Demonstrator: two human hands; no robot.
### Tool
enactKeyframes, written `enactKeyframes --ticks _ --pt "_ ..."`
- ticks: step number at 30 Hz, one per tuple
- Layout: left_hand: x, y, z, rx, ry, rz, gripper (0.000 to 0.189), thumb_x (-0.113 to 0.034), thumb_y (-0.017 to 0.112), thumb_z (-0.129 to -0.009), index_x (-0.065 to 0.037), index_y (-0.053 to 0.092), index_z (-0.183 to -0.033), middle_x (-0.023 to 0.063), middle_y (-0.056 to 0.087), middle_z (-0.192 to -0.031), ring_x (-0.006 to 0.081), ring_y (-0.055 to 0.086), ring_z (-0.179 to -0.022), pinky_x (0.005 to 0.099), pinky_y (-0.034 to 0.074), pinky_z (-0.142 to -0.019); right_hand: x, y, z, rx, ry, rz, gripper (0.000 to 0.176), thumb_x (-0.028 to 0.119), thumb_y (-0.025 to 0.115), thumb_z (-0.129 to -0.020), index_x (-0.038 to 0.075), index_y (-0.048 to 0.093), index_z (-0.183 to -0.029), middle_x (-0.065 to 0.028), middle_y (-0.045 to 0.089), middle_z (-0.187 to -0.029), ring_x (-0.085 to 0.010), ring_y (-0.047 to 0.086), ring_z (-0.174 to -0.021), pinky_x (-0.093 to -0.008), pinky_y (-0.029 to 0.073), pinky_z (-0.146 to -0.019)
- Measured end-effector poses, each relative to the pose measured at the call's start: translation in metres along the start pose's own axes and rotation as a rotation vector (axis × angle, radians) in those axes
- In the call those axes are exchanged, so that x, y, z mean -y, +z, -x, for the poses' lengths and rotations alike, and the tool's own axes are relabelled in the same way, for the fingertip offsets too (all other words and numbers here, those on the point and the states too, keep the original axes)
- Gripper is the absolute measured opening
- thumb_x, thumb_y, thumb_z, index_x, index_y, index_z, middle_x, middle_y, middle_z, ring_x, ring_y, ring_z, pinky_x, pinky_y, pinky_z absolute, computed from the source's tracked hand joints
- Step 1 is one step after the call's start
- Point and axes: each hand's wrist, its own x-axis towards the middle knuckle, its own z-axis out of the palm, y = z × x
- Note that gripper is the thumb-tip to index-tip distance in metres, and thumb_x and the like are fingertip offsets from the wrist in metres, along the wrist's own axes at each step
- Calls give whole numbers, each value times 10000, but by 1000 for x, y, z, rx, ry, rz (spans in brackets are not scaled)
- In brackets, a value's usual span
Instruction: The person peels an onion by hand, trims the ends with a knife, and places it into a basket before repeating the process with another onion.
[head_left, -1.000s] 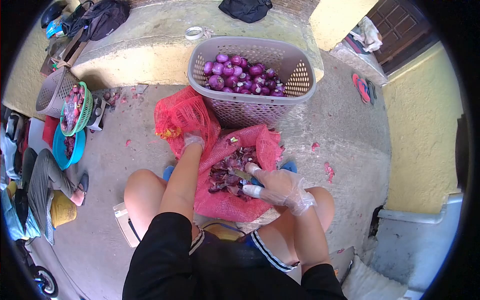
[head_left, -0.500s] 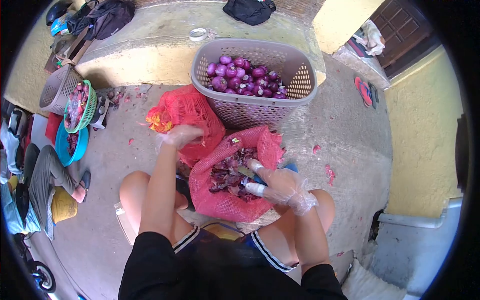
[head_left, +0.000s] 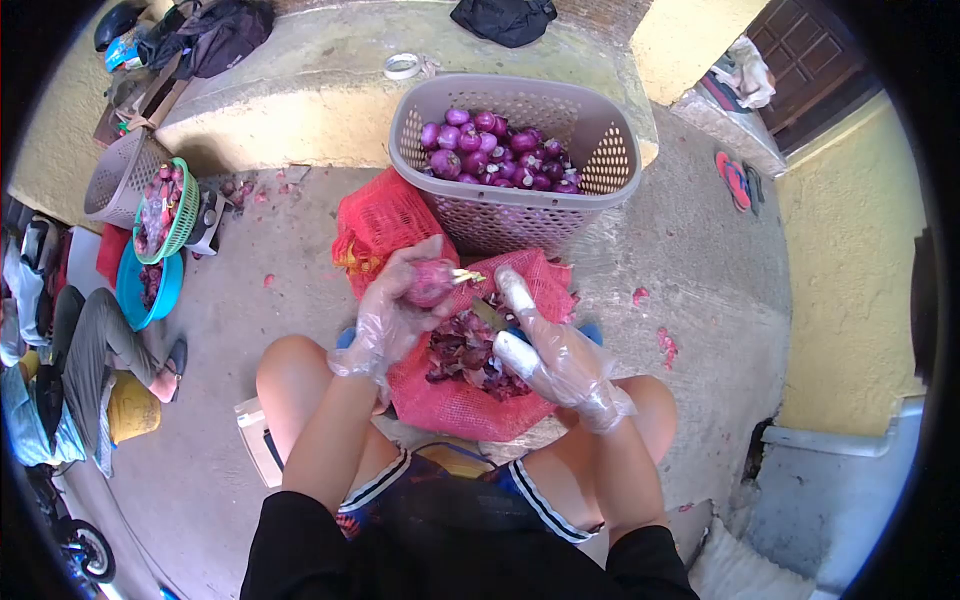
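Observation:
My left hand, in a clear plastic glove, is closed around a red onion whose pale sprouted top points right. My right hand, also gloved and with white wrapping on thumb and forefinger, grips a small knife; its short dull blade points up and left, close to the onion. Below both hands an open red mesh sack holds loose onion skins. Behind my left hand stands a second red mesh sack, its contents hidden.
A grey-brown plastic basket of peeled purple onions stands ahead against a concrete ledge. To the left are a green basket, a blue basin and another seated person's leg. Slippers lie at right.
My left hand has come from the closed mesh sack toward the middle and now holds an onion. My right hand with the knife has stayed nearly in place, its fingers slightly shifted.

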Motion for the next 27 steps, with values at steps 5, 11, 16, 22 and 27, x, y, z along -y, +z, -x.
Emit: enactKeyframes --ticks 5,11,16,22,27 --pt "24 7 1 232 -97 97 668 -452 587 -935 -91 360 -1450 62 588 -1177 175 622 -907 331 548 -741 -2 15 -3 -55 -35 -441 842 318 537 -964 73 -23 -1544 -205 672 -826 -406 672 -727 -437 506 -654" --pt "32 25 0 265 -265 118 691 -595 342 -979 -89 367 -1449 89 547 -1278 238 557 -1127 435 453 -986 -15 24 -9 -184 -181 -342 801 214 514 -981 125 -35 -1556 -177 671 -1026 -255 651 -676 -352 510 -668" --pt "40 25 2 234 -371 61 663 -656 258 -973 -121 502 -1280 38 587 -980 167 547 -805 318 469 -688 -5 23 -3 -79 -106 -636 645 207 551 -976 119 215 -1520 -104 670 -916 -152 601 -649 -317 501 -643" --pt "40 17 2 228 -338 -6 691 -633 226 -983 -97 422 -1373 129 523 -1271 292 528 -1125 458 418 -968 -17 45 -9 -181 -161 -682 343 220 570 -974 47 532 -1269 -34 618 -726 -128 593 -625 -315 491 -589" --pt "37 25 11 144 -285 -12 714 -646 227 -973 -97 420 -1387 141 508 -1351 310 528 -1222 467 436 -1033 -16 50 -13 -283 -170 -632 269 215 568 -980 28 592 -1171 -42 630 -710 -122 584 -583 -307 486 -541"
